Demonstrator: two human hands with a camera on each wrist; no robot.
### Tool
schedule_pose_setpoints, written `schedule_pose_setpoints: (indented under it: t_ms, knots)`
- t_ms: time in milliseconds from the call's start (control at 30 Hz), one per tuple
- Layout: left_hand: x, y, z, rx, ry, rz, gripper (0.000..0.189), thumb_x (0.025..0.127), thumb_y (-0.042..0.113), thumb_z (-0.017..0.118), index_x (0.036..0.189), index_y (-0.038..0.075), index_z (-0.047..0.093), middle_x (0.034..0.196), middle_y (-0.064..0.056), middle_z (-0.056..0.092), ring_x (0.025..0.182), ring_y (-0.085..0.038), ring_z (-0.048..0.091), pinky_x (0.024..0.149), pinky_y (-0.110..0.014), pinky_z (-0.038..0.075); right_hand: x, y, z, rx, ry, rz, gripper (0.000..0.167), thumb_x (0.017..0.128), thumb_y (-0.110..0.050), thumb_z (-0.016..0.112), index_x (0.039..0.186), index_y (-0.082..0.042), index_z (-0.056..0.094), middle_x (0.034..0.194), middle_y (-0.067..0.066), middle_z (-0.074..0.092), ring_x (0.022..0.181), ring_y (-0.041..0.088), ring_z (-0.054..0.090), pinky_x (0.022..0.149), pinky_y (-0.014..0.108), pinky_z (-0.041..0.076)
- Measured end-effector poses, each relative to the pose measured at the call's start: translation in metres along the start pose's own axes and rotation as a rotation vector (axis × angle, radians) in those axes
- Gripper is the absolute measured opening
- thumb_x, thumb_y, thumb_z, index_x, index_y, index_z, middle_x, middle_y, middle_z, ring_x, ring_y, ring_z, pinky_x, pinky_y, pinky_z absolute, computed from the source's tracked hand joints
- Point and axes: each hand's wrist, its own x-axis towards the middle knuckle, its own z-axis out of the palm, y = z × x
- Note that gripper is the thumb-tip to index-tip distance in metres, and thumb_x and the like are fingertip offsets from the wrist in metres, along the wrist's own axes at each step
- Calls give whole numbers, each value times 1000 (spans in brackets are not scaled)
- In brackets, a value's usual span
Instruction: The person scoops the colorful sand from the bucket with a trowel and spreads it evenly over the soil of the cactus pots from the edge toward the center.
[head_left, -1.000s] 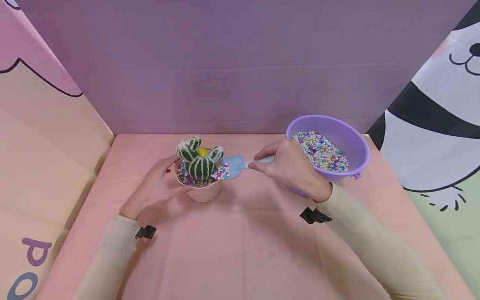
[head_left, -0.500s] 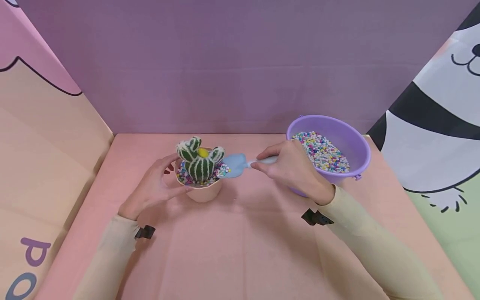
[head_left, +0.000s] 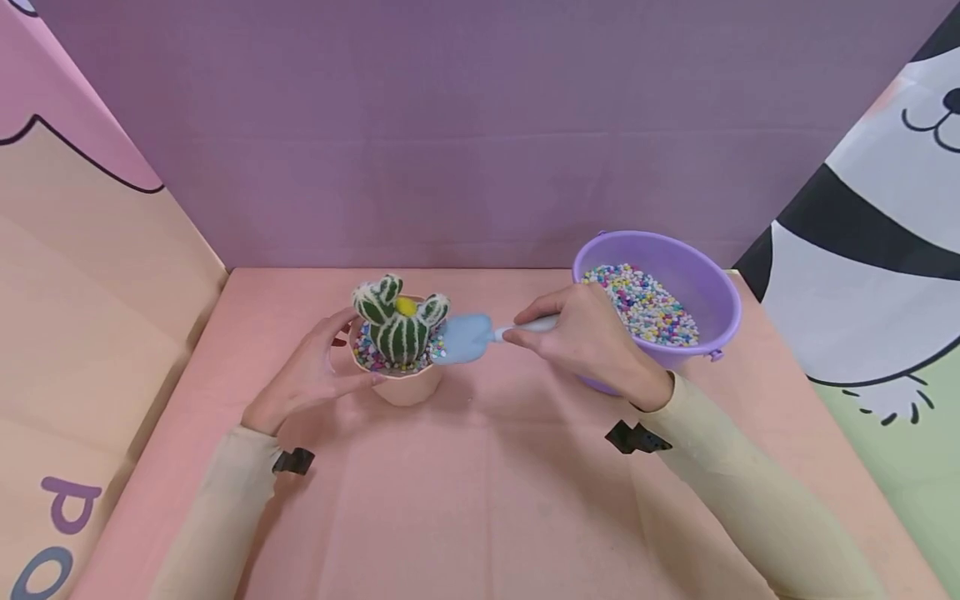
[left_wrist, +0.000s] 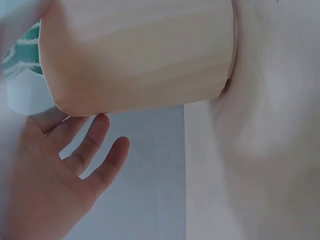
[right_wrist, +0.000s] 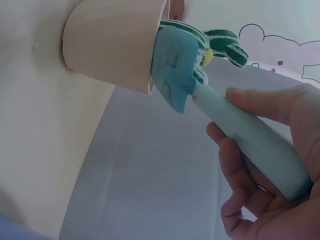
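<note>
A beige flowerpot (head_left: 407, 389) stands on the pink tabletop, holding a green-and-white striped cactus (head_left: 399, 339) with a yellow flower and multicoloured pebbles around it. My left hand (head_left: 303, 377) holds the pot from the left, thumb at the front and fingers round the far side. In my right hand (head_left: 588, 337) is the handle of a light blue trowel (head_left: 468, 337). Its blade tip overlaps the pot's right rim beside the cactus, with a few pebbles at the tip. The right wrist view shows the trowel blade (right_wrist: 175, 62) tilted at the pot's mouth.
A purple bucket (head_left: 705, 287), part-filled with the same kind of pebbles (head_left: 643, 304), stands at the back right, partly behind my right hand. A purple wall (head_left: 480, 142) closes off the table's back, with printed panels at both sides.
Pebbles have slid off the trowel blade into the pot, leaving the blade nearly bare. The right hand has shifted slightly right; the left hand and pot have barely moved.
</note>
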Motion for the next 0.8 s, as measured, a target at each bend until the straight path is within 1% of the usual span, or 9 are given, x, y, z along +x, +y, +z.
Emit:
schedule_pose_setpoints:
  t_ms: [100,233,333,400,500,567,633,733,800]
  knots:
    - [-1,2,0,15,15,-3,101,80,32,94,163,12,40,151,-16,54,128,-36,54,108,-61,48,-1,1,-1,0,2,-3,12,84,-31,88,89,-20,88,83,-7,82,77,12,74,70,30,53]
    - [-4,6,1,32,43,21,99,77,34,97,159,12,45,144,-12,58,118,-30,55,101,-56,49,-2,2,-2,-1,3,3,11,84,-30,88,88,-21,88,83,-7,82,77,12,73,70,29,53]
    - [-7,11,3,47,64,27,99,76,35,97,157,12,47,144,-9,59,115,-27,54,97,-52,49,-3,2,-2,8,-3,8,11,84,-30,88,89,-20,88,83,-6,82,76,12,73,68,28,53]
    - [-9,14,5,54,81,17,98,75,36,98,156,13,48,145,-8,58,114,-26,53,95,-49,48,-3,3,-3,15,-7,11,11,84,-29,88,89,-19,88,84,-6,82,75,12,73,67,27,53]
    - [-12,19,9,62,105,-9,98,75,40,97,156,12,48,149,-10,56,120,-29,53,96,-48,48,-3,5,-5,22,-29,17,12,85,-28,88,90,-18,88,85,-5,83,76,12,75,68,29,55]
    - [-14,23,11,73,119,-30,98,75,43,97,155,11,49,152,-12,54,126,-31,52,98,-49,49,-3,7,-6,13,-58,18,12,85,-27,88,92,-17,88,88,-5,83,81,14,76,71,31,58]
    - [-16,25,13,88,129,-51,100,76,46,96,156,9,48,155,-14,52,134,-34,51,103,-53,49,-4,9,-7,10,-102,15,14,86,-25,87,96,-16,87,91,-5,83,86,15,78,75,34,60]
    - [-17,28,16,105,141,-67,102,75,48,95,156,8,47,156,-16,52,140,-37,49,109,-58,47,-5,13,-6,-22,-178,-21,20,89,-23,83,107,-14,85,98,-4,84,93,15,79,82,38,62]
    - [-17,28,16,110,149,-64,103,75,49,95,156,7,46,157,-17,51,143,-38,47,113,-61,44,-7,16,-5,-43,-213,-57,25,91,-23,80,113,-13,84,99,-3,83,92,14,79,82,38,62]
